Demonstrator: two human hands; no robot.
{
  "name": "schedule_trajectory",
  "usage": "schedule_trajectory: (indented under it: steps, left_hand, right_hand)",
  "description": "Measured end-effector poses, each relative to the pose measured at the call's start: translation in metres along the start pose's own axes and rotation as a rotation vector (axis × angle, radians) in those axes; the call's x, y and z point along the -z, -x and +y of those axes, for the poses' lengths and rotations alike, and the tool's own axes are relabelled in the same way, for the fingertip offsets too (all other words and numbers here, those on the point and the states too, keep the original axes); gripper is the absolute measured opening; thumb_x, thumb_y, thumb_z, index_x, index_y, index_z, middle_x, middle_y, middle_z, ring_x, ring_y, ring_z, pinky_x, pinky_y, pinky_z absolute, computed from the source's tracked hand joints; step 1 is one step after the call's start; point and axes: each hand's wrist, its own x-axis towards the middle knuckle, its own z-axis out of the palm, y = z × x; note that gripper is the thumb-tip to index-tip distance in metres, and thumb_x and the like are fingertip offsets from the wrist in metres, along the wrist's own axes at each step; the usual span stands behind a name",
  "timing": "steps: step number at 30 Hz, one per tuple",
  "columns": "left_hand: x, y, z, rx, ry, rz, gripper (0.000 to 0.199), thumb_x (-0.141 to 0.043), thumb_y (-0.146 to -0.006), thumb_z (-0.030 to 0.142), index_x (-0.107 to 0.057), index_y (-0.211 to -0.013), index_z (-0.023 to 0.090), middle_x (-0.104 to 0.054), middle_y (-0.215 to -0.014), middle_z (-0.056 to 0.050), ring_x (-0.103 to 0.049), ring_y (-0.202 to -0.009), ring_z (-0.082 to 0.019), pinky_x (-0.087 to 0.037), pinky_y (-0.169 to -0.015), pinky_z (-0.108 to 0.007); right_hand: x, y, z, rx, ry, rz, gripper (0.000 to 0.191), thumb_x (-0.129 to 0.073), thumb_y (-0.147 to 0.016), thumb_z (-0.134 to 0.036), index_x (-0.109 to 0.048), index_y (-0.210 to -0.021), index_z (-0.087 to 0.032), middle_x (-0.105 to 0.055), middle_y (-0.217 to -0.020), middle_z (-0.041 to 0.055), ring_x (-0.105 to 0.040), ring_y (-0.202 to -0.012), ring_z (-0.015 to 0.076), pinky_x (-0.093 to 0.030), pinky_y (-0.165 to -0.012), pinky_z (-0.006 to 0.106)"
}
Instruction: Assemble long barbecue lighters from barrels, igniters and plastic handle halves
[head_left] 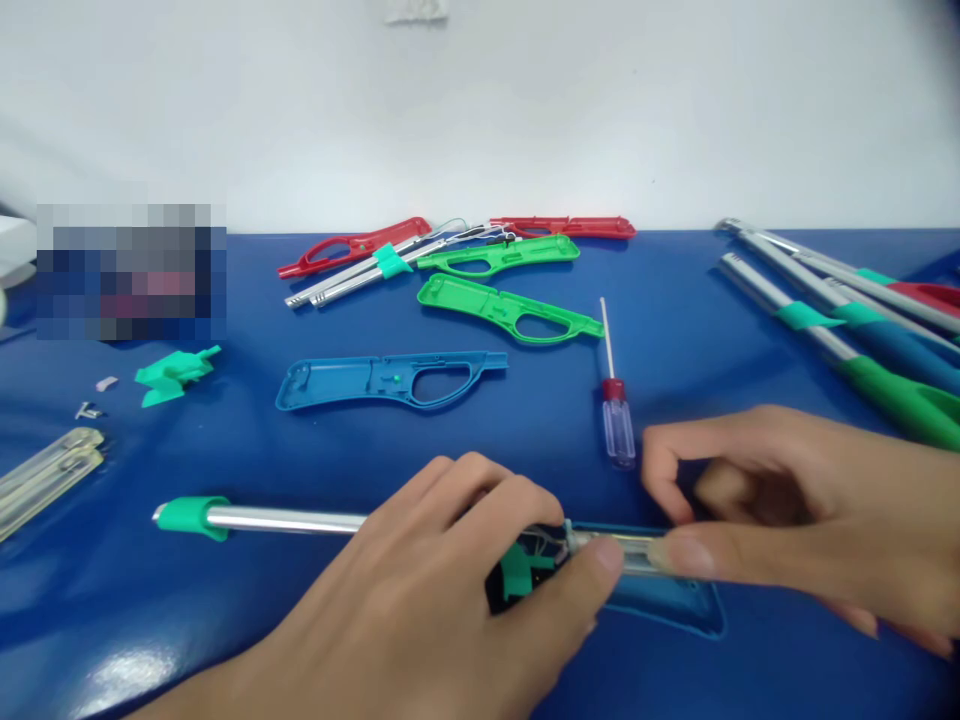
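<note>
Head view: left hand (420, 590) had fingers closed around blue shell (675, 605); right hand (817, 500) thumbed clear part (637, 555), grip unclear; screwdriver (618, 425) lay beyond fingers.

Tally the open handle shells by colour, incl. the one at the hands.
Red shells: 2
Green shells: 2
Blue shells: 2, the nearer one partly covered
Total: 6
</note>
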Motion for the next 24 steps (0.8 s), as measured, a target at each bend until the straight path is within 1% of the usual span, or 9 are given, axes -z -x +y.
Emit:
schedule_trajectory:
  steps: [2,4,6,9,13,17,20,22,24]
  left_hand:
    - [-0.005,0.001,-0.002,0.004,0.010,0.039,0.031,-0.045,-0.112,0.026,-0.075,-0.113,0.028,-0.069,-0.092,0.000,-0.058,-0.078,-0.017,-0.051,-0.064,-0.026]
    - [-0.009,0.002,-0.003,-0.006,0.013,0.065,0.033,-0.042,-0.113,0.026,-0.075,-0.112,0.028,-0.068,-0.091,0.000,-0.058,-0.078,-0.017,-0.050,-0.062,-0.026]
    - [-0.011,0.003,-0.004,-0.012,0.011,0.030,0.031,-0.044,-0.112,0.026,-0.075,-0.115,0.029,-0.069,-0.093,0.000,-0.058,-0.079,-0.017,-0.050,-0.063,-0.026]
    - [-0.010,0.003,-0.004,-0.006,0.015,-0.032,0.028,-0.047,-0.111,0.026,-0.075,-0.117,0.029,-0.070,-0.094,0.000,-0.059,-0.080,-0.017,-0.053,-0.065,-0.026]
    - [-0.006,0.000,-0.002,0.006,0.029,0.024,0.028,-0.047,-0.111,0.025,-0.074,-0.116,0.029,-0.069,-0.095,0.000,-0.058,-0.080,-0.016,-0.051,-0.063,-0.024]
    - [-0.002,-0.002,-0.001,0.048,0.075,-0.011,0.028,-0.048,-0.108,0.019,-0.074,-0.113,0.028,-0.066,-0.094,-0.001,-0.058,-0.078,-0.015,-0.048,-0.058,-0.020]
    - [-0.002,-0.002,-0.002,0.046,0.089,0.023,0.029,-0.047,-0.106,0.018,-0.074,-0.109,0.028,-0.066,-0.093,-0.001,-0.059,-0.077,-0.014,-0.045,-0.054,-0.019]
    - [-0.003,-0.001,-0.001,0.056,0.092,0.059,0.031,-0.046,-0.106,0.018,-0.075,-0.109,0.029,-0.067,-0.093,-0.001,-0.060,-0.075,-0.013,-0.043,-0.051,-0.018]
    - [-0.003,0.000,0.001,0.090,0.110,0.075,0.027,-0.049,-0.106,0.021,-0.075,-0.108,0.029,-0.068,-0.092,0.000,-0.060,-0.072,-0.012,-0.045,-0.050,-0.018]
  right_hand:
    - [0.004,0.001,-0.009,-0.162,-0.042,-0.064,0.041,-0.082,-0.088,-0.062,-0.061,-0.096,-0.028,-0.054,-0.054,-0.0059,-0.036,-0.035,0.0083,-0.034,-0.033,0.019]
    - [0.005,0.002,-0.019,-0.227,-0.054,-0.063,0.045,-0.086,-0.084,-0.063,-0.060,-0.094,-0.027,-0.057,-0.056,-0.0047,-0.039,-0.037,0.0080,-0.033,-0.035,0.017]
    - [0.003,0.002,-0.026,-0.226,-0.068,-0.058,0.048,-0.090,-0.080,-0.061,-0.059,-0.092,-0.027,-0.058,-0.056,-0.0046,-0.039,-0.038,0.0072,-0.029,-0.035,0.016]
    - [-0.001,0.001,-0.026,-0.213,-0.112,-0.038,0.049,-0.089,-0.080,-0.063,-0.059,-0.092,-0.026,-0.056,-0.054,-0.0048,-0.038,-0.037,0.0077,-0.030,-0.034,0.017]
    - [-0.002,-0.002,-0.009,-0.183,-0.176,-0.046,0.046,-0.087,-0.084,-0.062,-0.059,-0.091,-0.026,-0.055,-0.049,-0.0063,-0.037,-0.033,0.0088,-0.024,-0.030,0.017]
    - [-0.001,0.000,0.006,-0.165,-0.193,-0.024,0.040,-0.086,-0.087,-0.058,-0.061,-0.100,-0.029,-0.053,-0.047,-0.0092,-0.030,-0.029,0.0078,-0.020,-0.027,0.019]
    - [-0.004,0.001,0.007,-0.173,-0.197,0.013,0.043,-0.083,-0.088,-0.063,-0.061,-0.104,-0.029,-0.050,-0.046,-0.0103,-0.024,-0.028,0.0078,-0.017,-0.026,0.021]
    - [-0.007,0.001,0.005,-0.136,-0.174,0.041,0.044,-0.083,-0.087,-0.064,-0.061,-0.102,-0.029,-0.047,-0.047,-0.0106,-0.025,-0.030,0.0079,-0.018,-0.028,0.021]
    - [-0.009,0.001,0.002,-0.078,-0.142,0.082,0.042,-0.084,-0.087,-0.061,-0.061,-0.096,-0.028,-0.042,-0.049,-0.0107,-0.027,-0.036,0.0072,-0.020,-0.034,0.021]
